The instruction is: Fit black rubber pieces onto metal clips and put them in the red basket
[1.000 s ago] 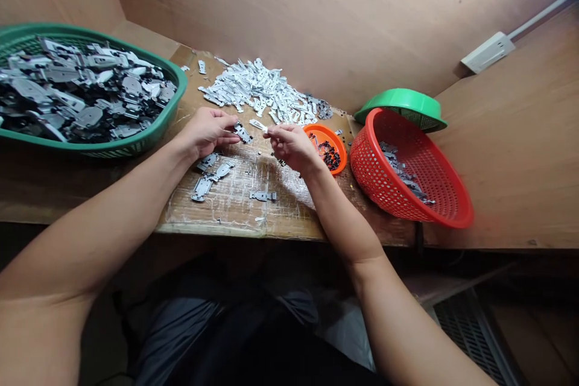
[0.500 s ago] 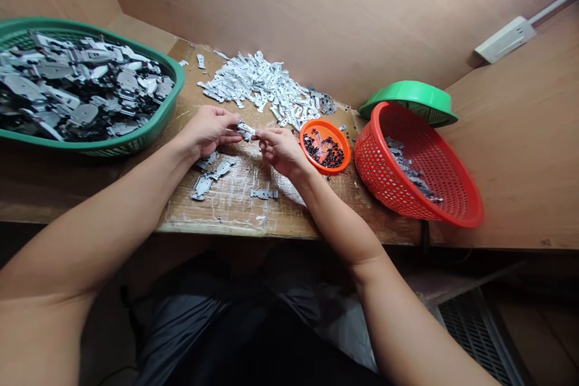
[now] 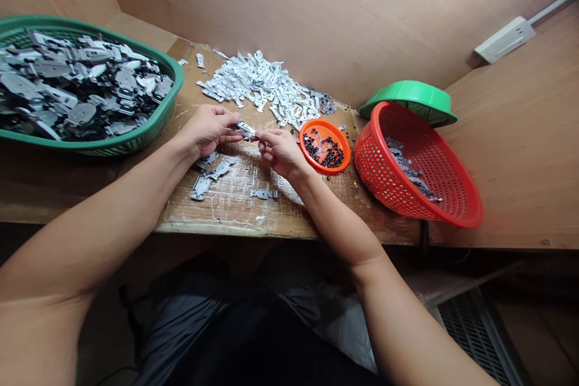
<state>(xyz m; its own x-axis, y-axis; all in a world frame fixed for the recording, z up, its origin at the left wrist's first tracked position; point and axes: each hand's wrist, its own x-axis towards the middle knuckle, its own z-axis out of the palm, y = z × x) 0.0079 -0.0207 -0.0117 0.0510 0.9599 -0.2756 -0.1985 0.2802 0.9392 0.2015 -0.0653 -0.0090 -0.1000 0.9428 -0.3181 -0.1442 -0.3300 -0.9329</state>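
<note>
A small silvery stamped metal part is held above the worktop between my two hands. My left hand is closed on its left end, thumb on top and fingers underneath. At the right end, the thumb and fingertips of my right hand pinch it; whether they also hold a smaller piece is too small to see. Several flat grey metal parts lie below my left hand. Another grey metal part rests alone nearer the front edge. Right of my right hand stands an orange dish with small dark pieces.
A green basket heaped with metal parts stands at left. Behind my hands lies a pile of silvery strips. At right, a red basket leans tilted, holding metal pieces, with a bright green basket behind. A white socket strip is on the wall.
Both hands keep almost the same position and grip on the metal part. The whole view has shifted very slightly.
</note>
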